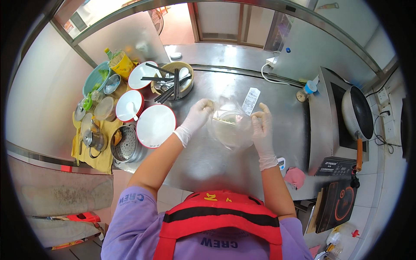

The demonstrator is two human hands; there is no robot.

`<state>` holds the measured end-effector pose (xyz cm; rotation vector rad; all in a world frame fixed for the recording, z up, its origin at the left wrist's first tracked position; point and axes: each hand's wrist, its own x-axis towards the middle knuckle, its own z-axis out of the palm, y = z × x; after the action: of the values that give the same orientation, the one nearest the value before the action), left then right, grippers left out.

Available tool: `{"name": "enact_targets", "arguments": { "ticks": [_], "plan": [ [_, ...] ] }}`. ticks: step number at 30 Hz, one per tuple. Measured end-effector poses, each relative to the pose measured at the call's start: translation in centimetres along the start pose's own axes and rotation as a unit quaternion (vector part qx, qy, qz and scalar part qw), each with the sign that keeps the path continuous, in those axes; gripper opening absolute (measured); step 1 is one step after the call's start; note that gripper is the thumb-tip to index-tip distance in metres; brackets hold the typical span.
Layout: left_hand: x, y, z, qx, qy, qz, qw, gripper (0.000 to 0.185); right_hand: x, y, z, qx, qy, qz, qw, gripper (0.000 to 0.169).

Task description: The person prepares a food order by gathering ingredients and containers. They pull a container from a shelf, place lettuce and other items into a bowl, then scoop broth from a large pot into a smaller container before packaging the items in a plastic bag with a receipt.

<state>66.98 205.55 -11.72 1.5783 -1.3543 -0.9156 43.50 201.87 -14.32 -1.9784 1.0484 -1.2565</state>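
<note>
A clear plastic bag (229, 138) surrounds a round lidded container (224, 130) at the middle of the steel counter. A thin wrapped item (225, 121) with green print lies across the container's top, inside or on the bag. My gloved left hand (199, 115) pinches the bag's upper left edge. At the bag's right side is my gloved right hand (262, 130), fingers bent; whether they grip the film is unclear. A printed paper slip (251, 101) shows just above the right fingertips. I cannot tell if it is fixed to the bag.
Left stand white red-rimmed bowls (156, 126), a basket (191, 85) of chopsticks and spoons, a perforated steamer pot (126, 143) and a glass teapot (94, 139). Right are a shaker jar (306, 91), a frying pan (352, 112) on an induction cooker (336, 165), a pink cloth (295, 177) and a small timer (281, 163).
</note>
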Motion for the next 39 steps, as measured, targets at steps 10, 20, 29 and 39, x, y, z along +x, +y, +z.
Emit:
{"name": "enact_targets", "arguments": {
  "ticks": [10,20,29,39],
  "plan": [
    [-0.5,4.1,-2.7,0.000,-0.183,-0.021,0.983,0.009,0.0,-0.8,0.5,0.075,-0.087,0.099,0.988,0.029],
    [-0.1,7.2,-1.7,0.391,-0.081,0.410,0.820,0.012,1.5,-4.3,3.5,0.366,-0.001,0.273,0.890,0.039],
    [1.5,6.2,1.0,0.134,-0.187,0.369,0.901,0.033,1.3,-1.3,3.7,0.167,-0.157,0.153,0.961,0.032],
    [3.6,-3.4,2.8,0.215,-0.307,0.127,0.918,0.041,1.9,-2.9,1.9,0.050,-0.283,0.053,0.956,0.012]
  ]
}}
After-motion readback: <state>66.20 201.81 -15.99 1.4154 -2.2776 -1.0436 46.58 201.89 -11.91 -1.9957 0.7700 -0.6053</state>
